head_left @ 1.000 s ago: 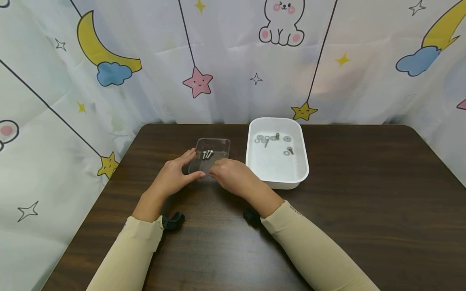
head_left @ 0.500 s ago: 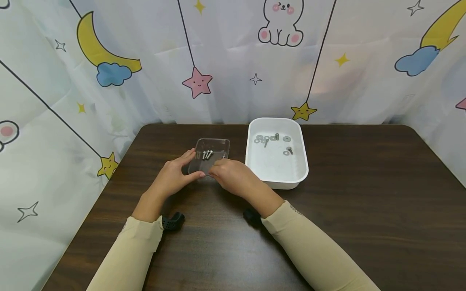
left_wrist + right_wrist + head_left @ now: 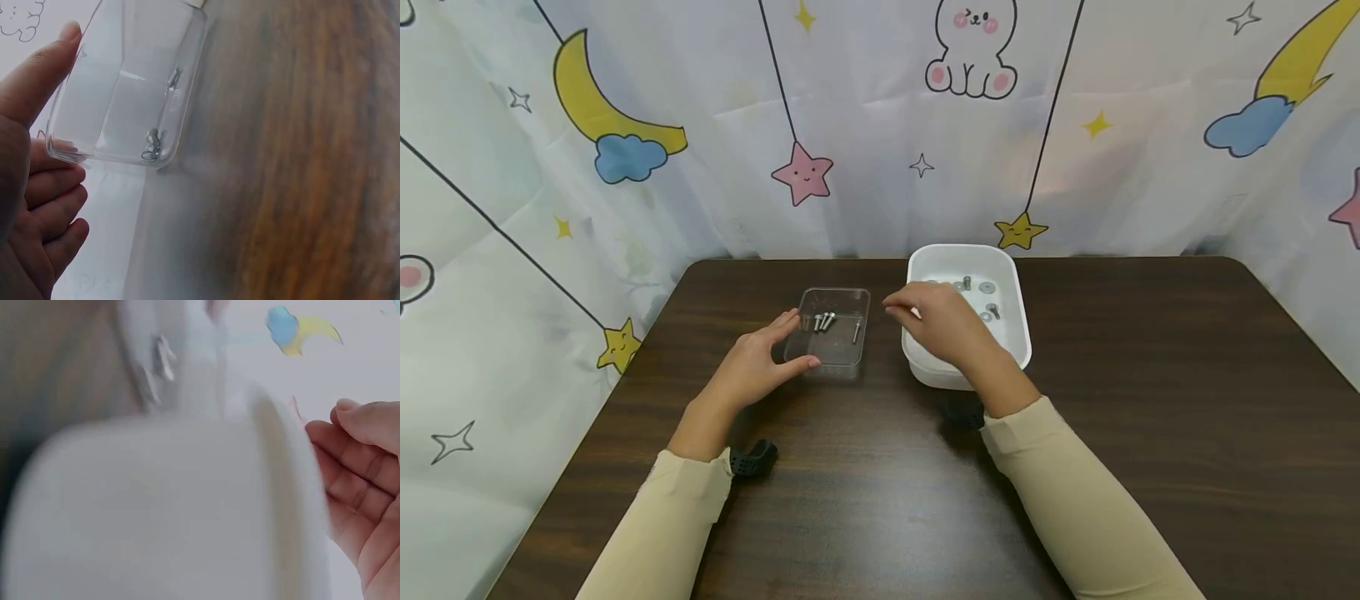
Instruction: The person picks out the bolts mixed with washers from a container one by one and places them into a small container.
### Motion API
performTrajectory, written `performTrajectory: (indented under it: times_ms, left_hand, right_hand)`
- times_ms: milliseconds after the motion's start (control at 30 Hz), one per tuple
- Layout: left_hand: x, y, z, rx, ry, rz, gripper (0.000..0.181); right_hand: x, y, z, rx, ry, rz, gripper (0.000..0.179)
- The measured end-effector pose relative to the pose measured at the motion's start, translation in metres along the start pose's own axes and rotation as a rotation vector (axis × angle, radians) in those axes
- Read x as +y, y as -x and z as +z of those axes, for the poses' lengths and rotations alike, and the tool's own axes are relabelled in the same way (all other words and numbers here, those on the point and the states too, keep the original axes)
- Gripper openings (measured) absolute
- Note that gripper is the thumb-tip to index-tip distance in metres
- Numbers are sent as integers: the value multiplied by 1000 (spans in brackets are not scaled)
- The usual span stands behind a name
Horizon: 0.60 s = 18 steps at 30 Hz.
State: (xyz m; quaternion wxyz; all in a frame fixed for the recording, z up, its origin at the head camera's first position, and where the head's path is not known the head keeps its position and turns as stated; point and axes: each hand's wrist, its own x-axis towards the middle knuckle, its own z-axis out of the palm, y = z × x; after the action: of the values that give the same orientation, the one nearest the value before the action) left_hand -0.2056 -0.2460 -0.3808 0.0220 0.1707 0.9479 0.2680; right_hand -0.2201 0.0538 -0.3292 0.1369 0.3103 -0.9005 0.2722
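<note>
A clear plastic box stands on the table, with several small metal bolts at its left and a lone bolt toward the right wall. My left hand touches the box's left corner, thumb along the near edge and fingers against the left side, as the left wrist view also shows. Over the left part of a white tray hovers my right hand, fingers loosely bent and nothing seen between them. It partly covers the tray's metal washers and bolts.
Both containers stand on a dark wooden table, with a narrow gap between them. A printed curtain hangs behind the table's back edge. Dark straps sit at both wrists.
My right hand has lifted out of the clear box and moved right, over the white tray. The lone bolt at the box's right is now in plain sight. My left hand has stayed put.
</note>
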Motion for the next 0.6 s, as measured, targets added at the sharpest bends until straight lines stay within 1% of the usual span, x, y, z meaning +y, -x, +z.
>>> performTrajectory:
  times_ms: [100, 200, 267, 333, 400, 467, 533, 600]
  left_hand:
    - [1, 0, -1, -17, -5, -2, 91]
    - [1, -1, -2, -22, -12, -6, 92]
    - [2, -1, -2, -15, -26, -3, 91]
    - [7, 0, -3, -1, -43, 11, 90]
    - [16, -1, -3, 16, -59, 44, 86]
    - [28, -2, -1, 31, -70, 98, 82]
    - [45, -4, 3, 39, -73, 160, 77]
    - [63, -9, 10, 35, -77, 214, 75]
  right_hand:
    - [15, 4, -18, 28, -32, 99, 19]
    - [31, 8, -32, 33, -51, 219, 21]
    - [42, 11, -39, 21, -52, 302, 23]
    - [52, 14, -44, -8, -54, 381, 26]
    - [61, 17, -48, -49, -51, 436, 28]
    - [67, 20, -52, -90, -62, 486, 31]
    - [71, 22, -55, -125, -68, 512, 33]
    - [73, 24, -59, -143, -77, 532, 35]
